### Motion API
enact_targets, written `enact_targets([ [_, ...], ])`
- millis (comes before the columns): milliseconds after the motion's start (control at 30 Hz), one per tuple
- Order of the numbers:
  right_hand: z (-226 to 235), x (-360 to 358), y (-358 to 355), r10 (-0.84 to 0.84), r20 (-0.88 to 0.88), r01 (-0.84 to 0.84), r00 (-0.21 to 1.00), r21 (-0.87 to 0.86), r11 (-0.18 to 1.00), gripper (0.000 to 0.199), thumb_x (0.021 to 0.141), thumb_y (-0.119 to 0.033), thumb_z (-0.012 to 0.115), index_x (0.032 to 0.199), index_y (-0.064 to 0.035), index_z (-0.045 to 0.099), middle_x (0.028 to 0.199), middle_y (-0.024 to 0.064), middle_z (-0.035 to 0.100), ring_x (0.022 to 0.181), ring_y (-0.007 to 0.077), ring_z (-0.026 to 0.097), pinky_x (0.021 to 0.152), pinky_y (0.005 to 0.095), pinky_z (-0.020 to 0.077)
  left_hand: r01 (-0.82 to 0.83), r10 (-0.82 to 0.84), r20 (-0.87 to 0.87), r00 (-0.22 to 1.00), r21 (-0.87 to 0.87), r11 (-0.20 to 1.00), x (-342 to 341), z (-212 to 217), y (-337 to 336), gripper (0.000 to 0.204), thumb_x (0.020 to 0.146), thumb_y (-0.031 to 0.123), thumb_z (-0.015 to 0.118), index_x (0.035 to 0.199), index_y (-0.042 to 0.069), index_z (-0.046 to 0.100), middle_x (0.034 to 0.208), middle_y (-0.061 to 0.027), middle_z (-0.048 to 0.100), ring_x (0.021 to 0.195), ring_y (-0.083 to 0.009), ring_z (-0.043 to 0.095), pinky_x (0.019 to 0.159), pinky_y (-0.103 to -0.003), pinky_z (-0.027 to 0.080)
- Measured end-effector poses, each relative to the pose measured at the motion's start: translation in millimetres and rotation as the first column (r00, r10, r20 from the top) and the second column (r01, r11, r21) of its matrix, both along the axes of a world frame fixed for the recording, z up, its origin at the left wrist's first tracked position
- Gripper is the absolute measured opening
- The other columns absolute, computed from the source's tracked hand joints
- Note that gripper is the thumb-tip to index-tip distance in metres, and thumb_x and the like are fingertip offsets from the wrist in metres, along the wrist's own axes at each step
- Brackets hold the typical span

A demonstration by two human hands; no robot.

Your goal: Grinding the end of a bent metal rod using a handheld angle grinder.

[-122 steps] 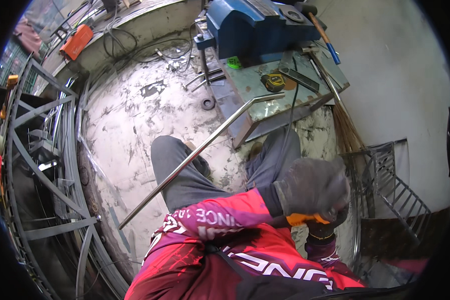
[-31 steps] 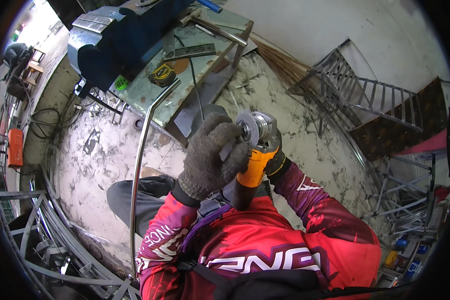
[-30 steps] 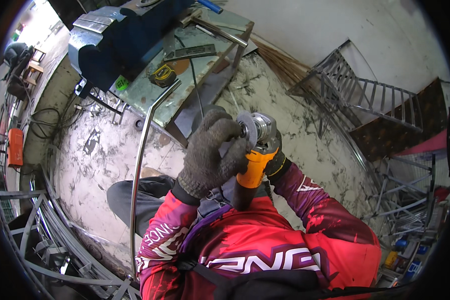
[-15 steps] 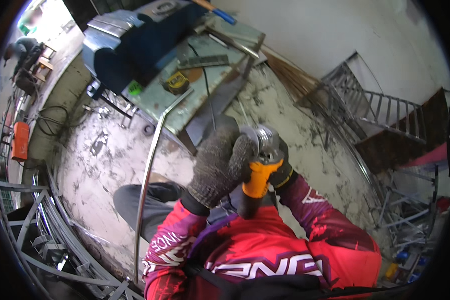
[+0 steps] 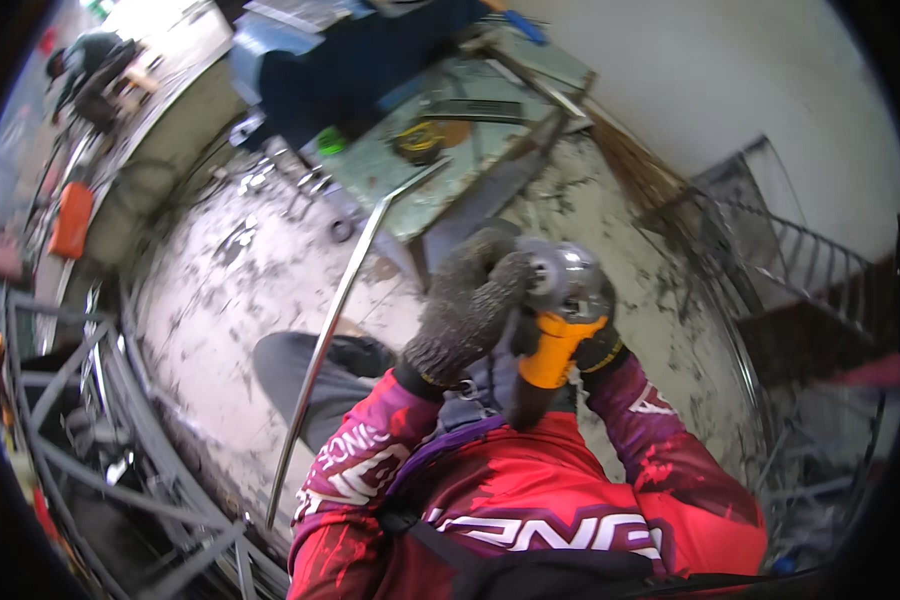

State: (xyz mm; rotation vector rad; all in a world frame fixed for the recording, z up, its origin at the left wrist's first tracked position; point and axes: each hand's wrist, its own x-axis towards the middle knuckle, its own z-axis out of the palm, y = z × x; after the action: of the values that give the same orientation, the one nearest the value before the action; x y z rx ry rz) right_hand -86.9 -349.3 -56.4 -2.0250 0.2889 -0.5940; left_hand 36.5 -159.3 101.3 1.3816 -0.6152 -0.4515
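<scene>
I hold an angle grinder [image 5: 552, 352] in front of my body, its orange housing pointing down and its grey metal head [image 5: 570, 268] up. My right hand [image 5: 600, 335], in a dark glove, is wrapped round the grinder's right side and partly hidden behind it. My left hand [image 5: 470, 305], in a grey knit glove, is closed with its fingers and thumb against the round front of the head. Its fingertips are partly hidden and blurred. A bent metal tube [image 5: 342, 305] slants upward to the left of my left hand, its upper end over the workbench.
The workbench [image 5: 370, 180] ahead carries a blue vise [image 5: 345, 70], a yellow tape measure [image 5: 420, 142] and a flat metal bar [image 5: 475, 108]. Metal frames [image 5: 120, 480] stand at left; a barred rack [image 5: 800, 245] leans at right. A person [image 5: 98, 75] crouches far left.
The view has shifted, so the bench and floor sit further right and the bench higher. The grinder's head has turned, and my left fingers have moved up and round its front.
</scene>
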Motion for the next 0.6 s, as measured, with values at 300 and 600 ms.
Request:
enact_targets([
  [300, 61, 10, 2, 0.400, 0.495, -0.467, 0.772, 0.867, -0.172, 0.077, 0.093, -0.071, 0.041, 0.130, -0.0049, 0.057, 0.085, 0.0284, 0.063, 0.072, 0.0461, 0.062, 0.072, 0.0641, 0.0483, -0.208, 0.277, -0.234, 0.932, 0.280, 0.937, 58, -40, 141, 0.031, 0.105, 0.030, 0.060, 0.095, 0.003, 0.070, 0.075, -0.0029, 0.065, 0.065, -0.0097, 0.059, 0.061, -0.026, 0.050],
  [600, 63, 18, 6, 0.475, 0.455, -0.471, 0.753, 0.877, -0.093, 0.075, 0.092, -0.068, 0.051, 0.136, -0.0078, 0.056, 0.083, 0.0217, 0.061, 0.070, 0.0401, 0.062, 0.073, 0.0609, 0.0508, -0.499, 0.512, 0.099, 0.853, 0.436, 0.748, 64, -103, 157, 0.015, 0.102, 0.017, 0.064, 0.103, 0.002, 0.062, 0.087, -0.0054, 0.067, 0.073, -0.0138, 0.064, 0.065, -0.029, 0.054],
])
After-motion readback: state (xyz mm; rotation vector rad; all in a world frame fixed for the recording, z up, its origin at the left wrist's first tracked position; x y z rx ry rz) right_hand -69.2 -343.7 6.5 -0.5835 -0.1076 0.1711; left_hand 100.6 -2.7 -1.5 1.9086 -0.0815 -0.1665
